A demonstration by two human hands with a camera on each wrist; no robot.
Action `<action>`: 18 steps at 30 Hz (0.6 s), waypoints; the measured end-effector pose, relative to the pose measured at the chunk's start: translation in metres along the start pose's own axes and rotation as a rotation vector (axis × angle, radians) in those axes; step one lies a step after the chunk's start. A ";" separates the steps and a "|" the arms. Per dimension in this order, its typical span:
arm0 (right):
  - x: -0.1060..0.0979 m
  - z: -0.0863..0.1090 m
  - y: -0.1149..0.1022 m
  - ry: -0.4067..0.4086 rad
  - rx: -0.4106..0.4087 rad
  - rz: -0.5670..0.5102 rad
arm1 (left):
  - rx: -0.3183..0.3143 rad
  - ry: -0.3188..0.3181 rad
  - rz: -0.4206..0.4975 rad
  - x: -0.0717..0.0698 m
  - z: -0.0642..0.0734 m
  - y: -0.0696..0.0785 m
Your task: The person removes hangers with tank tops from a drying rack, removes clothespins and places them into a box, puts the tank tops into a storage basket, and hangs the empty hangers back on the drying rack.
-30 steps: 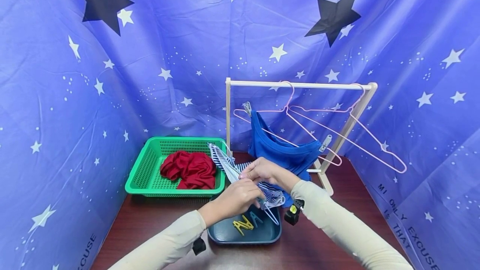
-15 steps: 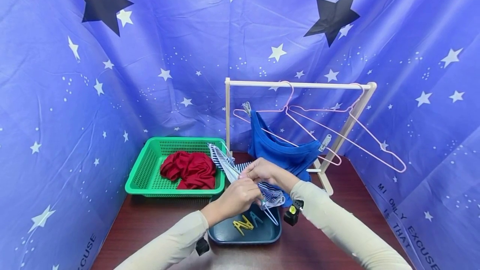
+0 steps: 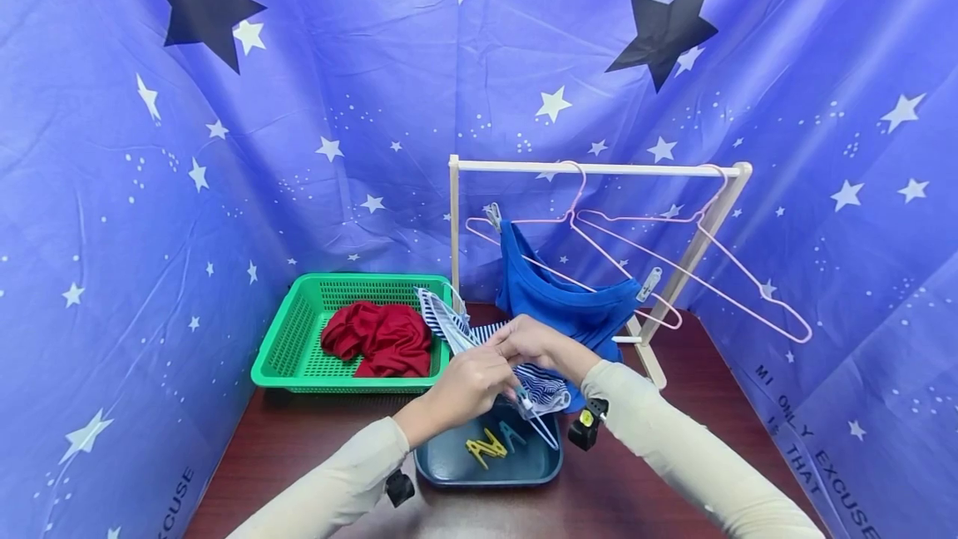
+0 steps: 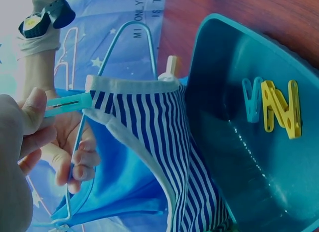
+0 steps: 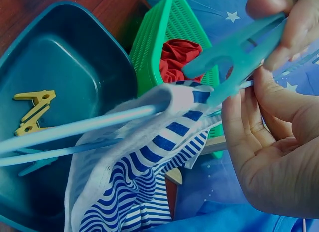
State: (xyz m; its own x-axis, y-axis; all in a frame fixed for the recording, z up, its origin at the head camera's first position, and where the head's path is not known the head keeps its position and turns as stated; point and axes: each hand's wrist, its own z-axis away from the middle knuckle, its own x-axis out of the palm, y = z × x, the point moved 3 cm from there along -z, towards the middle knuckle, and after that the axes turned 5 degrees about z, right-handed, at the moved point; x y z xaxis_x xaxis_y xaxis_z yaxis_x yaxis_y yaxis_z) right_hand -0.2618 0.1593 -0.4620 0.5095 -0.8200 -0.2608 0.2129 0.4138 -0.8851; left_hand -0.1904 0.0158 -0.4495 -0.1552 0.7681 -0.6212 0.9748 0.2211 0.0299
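My left hand (image 3: 473,381) pinches a teal clothespin (image 4: 70,103) between thumb and fingers. The clothespin's jaws are at the white-trimmed edge of a blue-and-white striped garment (image 4: 144,117), right where the hanger wire passes. My right hand (image 3: 535,343) grips a light blue wire hanger (image 5: 84,127), its fingers curled round the wire in the left wrist view. The striped garment hangs along this hanger, its far end near the green basket. In the head view both hands are close together and cover part of the garment.
Below the hands, a dark teal tray (image 3: 441,468) holds yellow clothespins (image 3: 485,447) and a blue one (image 3: 512,435). A green basket (image 3: 273,356) with red cloth (image 3: 382,339) stands left. Behind, a rack (image 3: 516,165) bears pink hangers, one with a blue garment (image 3: 561,289) clipped on.
My left hand has shifted slightly up and closer to the right hand, with the clothespin and hanger end tilting a little. The right hand stays nearly in place.
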 end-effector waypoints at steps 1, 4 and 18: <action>0.000 0.000 0.000 0.001 0.000 0.002 | -0.007 0.004 0.006 -0.001 0.000 -0.001; -0.002 0.001 -0.001 0.003 -0.003 0.011 | -0.024 0.015 0.020 -0.004 0.001 -0.003; -0.016 0.007 -0.002 0.000 0.028 0.032 | -0.155 -0.140 -0.014 -0.003 0.024 -0.017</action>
State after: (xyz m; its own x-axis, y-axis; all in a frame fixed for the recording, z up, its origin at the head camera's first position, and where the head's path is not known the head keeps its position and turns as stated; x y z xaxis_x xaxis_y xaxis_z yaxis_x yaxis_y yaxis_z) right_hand -0.2646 0.1745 -0.4531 0.5162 -0.8063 -0.2887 0.2197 0.4505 -0.8653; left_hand -0.2028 -0.0049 -0.4666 -0.1340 0.6754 -0.7251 0.9345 0.3296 0.1342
